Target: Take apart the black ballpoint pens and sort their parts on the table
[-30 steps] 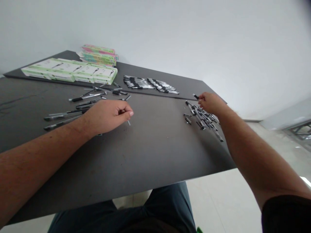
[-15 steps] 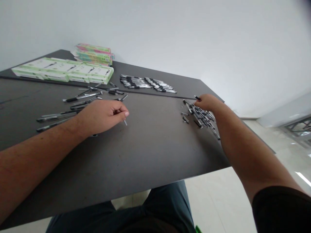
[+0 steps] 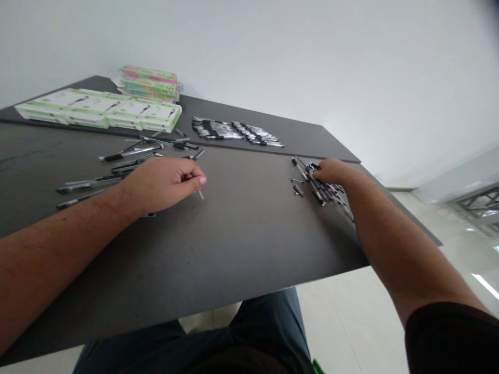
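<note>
My left hand (image 3: 171,182) is closed at the left of the table, its thumb pressed against curled fingers. A clear pen end (image 3: 200,195) sticks out below the fingers. Several loose black and clear pens (image 3: 89,183) lie around and behind this hand. At the right, my right hand (image 3: 331,170) is down at a heap of pens (image 3: 325,189), fingers bent around the upper pens. Dark pen ends show by its fingertips; the rest of its grip is hidden. Small loose pieces (image 3: 298,190) lie just left of the heap.
Two rows of aligned pens (image 3: 218,129) lie on the raised back strip of the dark table (image 3: 234,244). White and green boxes (image 3: 105,109) stand in a row at the back left. Behind them is a stack of colourful packs (image 3: 150,83). A wall borders the back.
My right hand has lowered onto the heap, and the dark pen end that stuck up from its fingers is now down among the pens. My left hand has hardly moved.
</note>
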